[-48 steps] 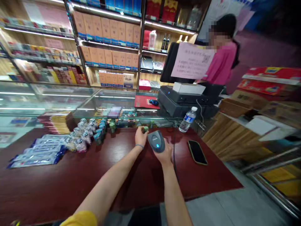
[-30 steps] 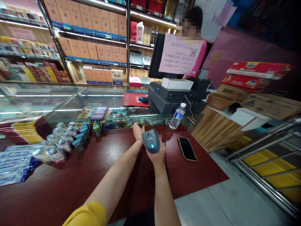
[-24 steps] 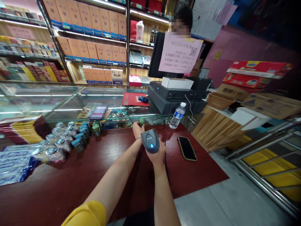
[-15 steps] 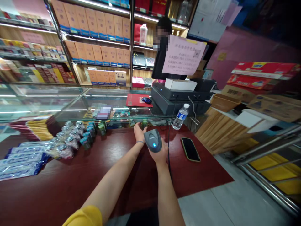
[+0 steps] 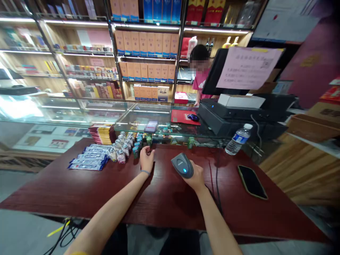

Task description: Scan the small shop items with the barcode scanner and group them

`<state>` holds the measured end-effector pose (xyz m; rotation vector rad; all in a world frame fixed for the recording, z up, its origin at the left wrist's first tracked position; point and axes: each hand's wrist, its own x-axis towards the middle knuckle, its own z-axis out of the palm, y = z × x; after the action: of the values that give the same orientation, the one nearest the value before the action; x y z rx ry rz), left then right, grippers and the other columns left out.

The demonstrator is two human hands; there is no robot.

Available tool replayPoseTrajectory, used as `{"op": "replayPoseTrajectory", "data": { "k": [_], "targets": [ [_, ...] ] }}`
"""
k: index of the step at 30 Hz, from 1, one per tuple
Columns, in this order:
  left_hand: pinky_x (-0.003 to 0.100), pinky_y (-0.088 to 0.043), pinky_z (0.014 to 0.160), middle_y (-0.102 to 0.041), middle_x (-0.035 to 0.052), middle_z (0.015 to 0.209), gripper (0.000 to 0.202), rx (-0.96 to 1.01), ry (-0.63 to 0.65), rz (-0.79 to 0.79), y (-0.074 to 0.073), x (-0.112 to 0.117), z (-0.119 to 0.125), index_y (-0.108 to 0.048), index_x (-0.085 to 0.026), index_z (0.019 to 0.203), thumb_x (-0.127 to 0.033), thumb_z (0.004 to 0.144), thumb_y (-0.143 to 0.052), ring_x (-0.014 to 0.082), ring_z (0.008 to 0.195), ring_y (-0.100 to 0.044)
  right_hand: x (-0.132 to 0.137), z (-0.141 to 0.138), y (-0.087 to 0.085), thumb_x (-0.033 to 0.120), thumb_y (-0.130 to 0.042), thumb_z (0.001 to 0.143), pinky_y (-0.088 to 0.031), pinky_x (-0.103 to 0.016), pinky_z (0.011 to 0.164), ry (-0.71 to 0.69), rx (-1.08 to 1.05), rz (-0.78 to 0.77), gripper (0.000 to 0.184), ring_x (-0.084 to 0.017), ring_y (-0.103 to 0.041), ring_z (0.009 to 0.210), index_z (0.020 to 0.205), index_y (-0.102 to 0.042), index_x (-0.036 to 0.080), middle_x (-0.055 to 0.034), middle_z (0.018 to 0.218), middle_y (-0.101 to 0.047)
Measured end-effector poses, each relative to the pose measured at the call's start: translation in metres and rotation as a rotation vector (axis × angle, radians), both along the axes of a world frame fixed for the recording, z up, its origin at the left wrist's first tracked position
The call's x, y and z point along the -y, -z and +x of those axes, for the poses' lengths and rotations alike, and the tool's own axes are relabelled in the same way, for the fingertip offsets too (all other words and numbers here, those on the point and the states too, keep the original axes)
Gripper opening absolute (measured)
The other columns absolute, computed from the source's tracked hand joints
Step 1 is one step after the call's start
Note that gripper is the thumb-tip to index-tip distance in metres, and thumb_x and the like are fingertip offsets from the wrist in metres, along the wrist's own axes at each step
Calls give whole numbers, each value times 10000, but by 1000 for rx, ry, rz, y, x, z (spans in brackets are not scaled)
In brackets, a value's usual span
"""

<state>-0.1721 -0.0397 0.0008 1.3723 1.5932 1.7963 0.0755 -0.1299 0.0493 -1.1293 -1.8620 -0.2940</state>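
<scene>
My right hand (image 5: 197, 176) is wrapped round the handle of a dark grey barcode scanner (image 5: 182, 165), which has a lit blue light. The scanner is held above the dark red table (image 5: 170, 202). My left hand (image 5: 147, 160) is close to the end of the rows of small containers, thumb and fingers apart and slightly curled, with nothing visible in it. Just beyond its fingertips stands a green container (image 5: 149, 141). Blue-green containers (image 5: 136, 150) are to its left, and beside those are several clear jars (image 5: 121, 155) with silvery lids.
Blue-and-white packets (image 5: 89, 157) and a stack of maroon-and-yellow packs (image 5: 102, 134) lie at left. On the right are a water bottle (image 5: 239, 139) and a phone (image 5: 252, 181). A cable (image 5: 217, 180) crosses the table. Behind the glass counter (image 5: 127, 122), a person (image 5: 200, 76) stands near the monitor (image 5: 216, 71).
My left hand has moved left, away from the scanner and towards the small containers. The scanner has turned in my right hand, its head now pointing left. The view has swung left.
</scene>
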Motion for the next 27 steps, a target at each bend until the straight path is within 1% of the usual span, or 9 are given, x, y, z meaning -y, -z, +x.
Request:
{"op": "replayPoseTrajectory", "data": {
  "k": [2, 5, 9, 13, 17, 20, 22, 25, 27],
  "targets": [
    [423, -519, 974, -630, 99, 1077, 329, 15, -41, -23, -1, 1, -7, -606, -195, 1103, -274, 802, -711, 242, 1042, -630, 0, -6, 3, 320, -602, 766, -495, -277, 541, -29, 44, -1, 293, -201, -671, 549, 1023, -602, 178, -15, 657, -688],
    [437, -487, 1034, -625, 121, 1166, 406, 51, -49, -28, -2, -4, -5, -595, -197, 1181, -237, 795, -715, 260, 1128, -616, 0, -10, 5, 320, -586, 767, -488, -276, 540, -42, 52, 6, 299, -200, -667, 548, 1030, -605, 181, -15, 660, -689],
    [444, -411, 1123, -578, 152, 1312, 554, 68, -49, -29, -4, -21, 2, -532, -195, 1311, -202, 792, -724, 279, 1276, -551, 1, -12, 0, 334, -574, 786, -484, -275, 533, -20, 50, 19, 252, -198, -661, 537, 989, -602, 186, -14, 642, -678],
    [457, -345, 1167, -533, 175, 1353, 639, 15, -115, -78, -7, -41, 8, -464, -174, 1358, -182, 781, -739, 290, 1343, -481, 2, -12, -4, 325, -573, 803, -487, -271, 534, -27, 45, 27, 211, -192, -660, 537, 965, -593, 192, -13, 645, -679],
    [465, -355, 1142, -521, 205, 1317, 590, -37, -220, -136, -11, -53, 18, -462, -138, 1305, -162, 783, -737, 311, 1334, -465, 1, -11, -4, 293, -582, 787, -485, -265, 538, -58, 46, 11, 206, -188, -659, 538, 965, -592, 188, -7, 648, -676],
    [485, -390, 1090, -523, 222, 1271, 481, -59, -290, -204, -16, -57, 26, -471, -126, 1256, -176, 832, -692, 331, 1279, -507, 0, -10, -1, 280, -577, 767, -487, -266, 544, -54, 58, -4, 236, -188, -660, 545, 983, -594, 187, -12, 670, -683],
    [497, -400, 1064, -527, 216, 1242, 396, -54, -328, -239, -19, -57, 30, -480, -137, 1222, -181, 865, -648, 336, 1245, -534, 0, -10, 3, 275, -577, 753, -492, -269, 553, -40, 56, -17, 254, -191, -663, 554, 992, -597, 191, -14, 676, -686],
    [497, -394, 1068, -531, 207, 1230, 335, -41, -334, -226, -21, -53, 32, -489, -150, 1194, -171, 883, -613, 327, 1244, -535, -1, -9, 9, 282, -575, 745, -504, -281, 567, -30, 31, -30, 278, -204, -672, 572, 1008, -598, 194, -19, 678, -689],
    [482, -383, 1091, -538, 198, 1238, 327, -24, -293, -167, -19, -47, 31, -499, -156, 1179, -169, 876, -621, 309, 1265, -520, -2, -7, 12, 280, -574, 747, -511, -289, 579, -30, 23, -45, 296, -212, -676, 585, 1028, -599, 192, -23, 685, -691]
  ]
}}
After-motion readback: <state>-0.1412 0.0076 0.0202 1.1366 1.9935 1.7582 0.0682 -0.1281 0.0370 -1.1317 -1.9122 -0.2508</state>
